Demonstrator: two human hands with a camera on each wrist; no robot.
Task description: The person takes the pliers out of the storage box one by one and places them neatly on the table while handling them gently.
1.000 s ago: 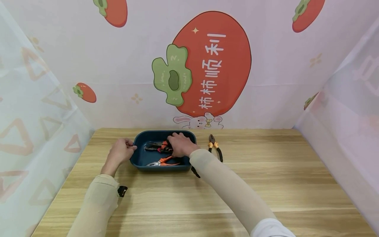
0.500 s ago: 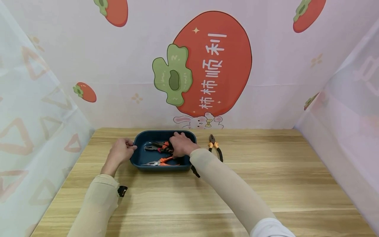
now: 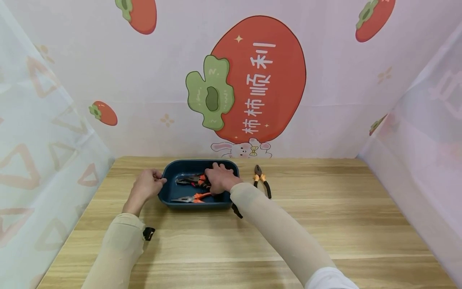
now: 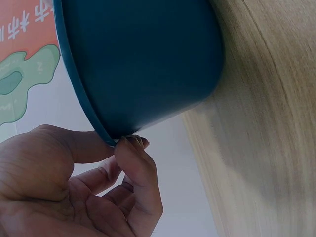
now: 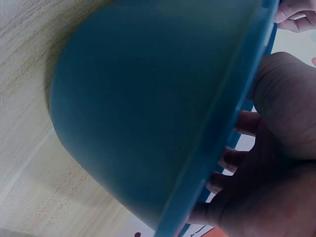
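My left hand (image 3: 146, 184) pinches the left rim of a dark blue plastic box (image 3: 195, 205); in the left wrist view its thumb and fingertips meet on the rim (image 4: 89, 111). My right hand (image 3: 221, 178) reaches down into the box's right half, over the handles of black-and-orange pliers (image 3: 195, 180). Its fingers (image 5: 232, 158) go in behind the near wall in the right wrist view, so I cannot tell whether they grip a handle. Long-nose pliers with orange handles (image 3: 191, 198) lie along the box's front side, jaws pointing left, handle ends beneath the right hand.
Pliers with yellow-and-black handles (image 3: 262, 180) lie on the wooden table (image 3: 325, 216) just right of the box, jaws toward the back. A printed cloth wall (image 3: 325, 132) rises behind the table, with more cloth on both sides.
The orange-handled long-nose pliers have slid left along the box's front. The black-and-orange pliers shifted slightly under my right hand. My left hand has stayed on the rim.
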